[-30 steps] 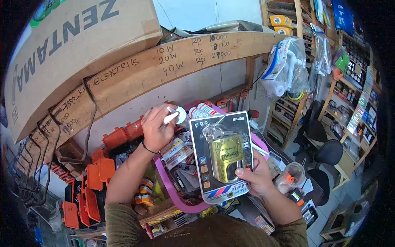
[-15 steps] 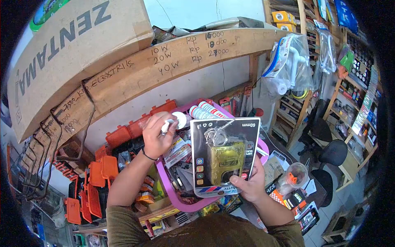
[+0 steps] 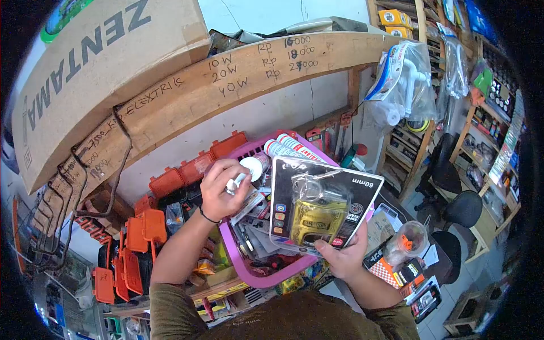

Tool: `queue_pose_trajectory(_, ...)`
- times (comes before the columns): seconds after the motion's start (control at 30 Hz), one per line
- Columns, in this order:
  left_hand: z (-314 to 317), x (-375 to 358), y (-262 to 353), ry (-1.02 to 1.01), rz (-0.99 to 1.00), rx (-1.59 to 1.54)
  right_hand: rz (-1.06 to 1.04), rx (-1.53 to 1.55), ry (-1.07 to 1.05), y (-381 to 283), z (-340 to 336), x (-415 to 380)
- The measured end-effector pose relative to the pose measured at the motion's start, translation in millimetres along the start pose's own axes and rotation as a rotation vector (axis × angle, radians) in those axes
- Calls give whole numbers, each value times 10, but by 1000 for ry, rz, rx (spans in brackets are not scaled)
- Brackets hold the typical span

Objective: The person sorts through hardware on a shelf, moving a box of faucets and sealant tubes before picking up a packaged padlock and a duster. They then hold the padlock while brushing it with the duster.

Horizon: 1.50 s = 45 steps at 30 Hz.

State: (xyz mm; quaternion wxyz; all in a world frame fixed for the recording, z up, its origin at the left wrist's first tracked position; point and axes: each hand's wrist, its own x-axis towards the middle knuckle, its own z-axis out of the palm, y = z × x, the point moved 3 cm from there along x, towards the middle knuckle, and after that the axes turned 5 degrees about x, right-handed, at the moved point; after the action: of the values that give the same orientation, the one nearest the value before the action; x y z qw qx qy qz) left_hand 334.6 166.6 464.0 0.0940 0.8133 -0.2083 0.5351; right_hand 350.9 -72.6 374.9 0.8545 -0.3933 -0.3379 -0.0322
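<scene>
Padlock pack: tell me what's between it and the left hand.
The head view shows a round white disc by the left hand, and packets in the pink basket below.

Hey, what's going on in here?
Someone is holding a gold-coloured padlock in its packaging in the right hand, above a pink basket filled with mixed goods. The left hand grips a small white piece, partly hidden. Orange boxes sit left of the basket.

Olive-brown short sleeves [image 3: 177, 313], black wristband [image 3: 208, 217]
</scene>
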Motion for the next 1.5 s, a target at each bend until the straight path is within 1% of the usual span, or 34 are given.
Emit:
queue_pose_trajectory(0.13, 35, 82, -2, -14, 7, -41, -62, -4, 15, -4, 27, -15)
queue_pose_trajectory(0.23, 91, 211, -62, -13, -97, -4, -93, -32, 12, -5, 34, -8)
queue_pose_trajectory(0.27, 113, 255, -59, -14, -99, -4, -99, -47, 8, -6, 32, -10)
queue_pose_trajectory(0.37, 198, 339, 53, -115, -118, 32, -94, -56, 21, -16, 28, -21)
queue_pose_trajectory(0.4, 235, 339, 88, -141, -85, 44, -93, -56, 21, -25, 26, -34)
queue_pose_trajectory(0.47, 310, 334, 151, -124, -9, 64, -108, -63, 16, -53, 26, -55)
queue_pose_trajectory(0.5, 335, 332, 157, -125, -8, 64, -108, -62, 17, -66, 28, -57)
queue_pose_trajectory(0.57, 392, 316, 189, -195, 60, 19, -116, -64, 39, -90, 19, -70)
queue_pose_trajectory(0.6, 395, 319, 200, -196, 59, 17, -114, -65, 41, -88, -1, -76)
queue_pose_trajectory(0.67, 417, 331, 224, -282, 60, -13, -164, -96, 32, -95, -47, -84)
queue_pose_trajectory(0.7, 423, 341, 231, -300, 110, -59, -164, -96, 32, -104, -47, -77)
queue_pose_trajectory(0.73, 418, 336, 234, -301, 110, -58, -149, -75, 53, -115, -50, -67)
queue_pose_trajectory(0.8, 423, 274, 301, -415, 237, -179, -132, -53, 70, -140, -57, -63)
queue_pose_trajectory(0.83, 449, 195, 307, -478, 265, -216, -105, -45, 79, -148, -70, -60)
queue_pose_trajectory(0.87, 437, 138, 323, -477, 264, -215, -79, -37, 89, -159, -84, -58)
queue_pose_trajectory(0.93, 448, -38, 388, -705, 385, -179, -78, -26, 66, -198, -99, -59)
queue_pose_trajectory(0.97, 471, -221, 318, -695, 456, -166, -76, -13, 46, -217, -102, -64)
queue_pose_trajectory(1.0, 473, -264, 308, -696, 456, -166, -76, -13, 47, -243, -110, -77)
queue_pose_trajectory(1.07, 438, -364, 349, -601, 659, -118, -30, -14, 9, -272, -112, -111)
queue_pose_trajectory(1.1, 539, -589, 252, -663, 773, -16, -35, -9, 0, -271, -114, -112)
queue_pose_trajectory(1.13, 625, -703, 159, -665, 766, -13, -29, -7, -5, -264, -106, -103)
queue_pose_trajectory(1.2, 742, -808, 76, -683, 761, -174, -43, 42, -1, -253, -81, -67)
queue_pose_trajectory(1.23, 666, -544, 252, -720, 619, -57, -45, 43, -7, -243, -73, -56)
queue_pose_trajectory(1.27, 675, -529, 235, -716, 615, -53, -3, 56, 5, -219, -76, -50)
queue_pose_trajectory(1.33, 746, -575, 130, -856, 462, 47, 44, 68, 5, -172, -98, -42)
queue_pose_trajectory(1.37, 823, -674, 52, -896, 469, 108, 77, 71, 5, -133, -118, -39)
queue_pose_trajectory(1.4, 775, -646, 82, -893, 458, 119, 108, 76, 4, -105, -131, -31)
queue_pose_trajectory(1.47, 543, -477, 198, -926, 320, 146, 136, 99, -8, -112, -123, -11)
queue_pose_trajectory(1.5, 407, -389, 248, -940, 246, 164, 189, 87, -17, -142, -109, 3)
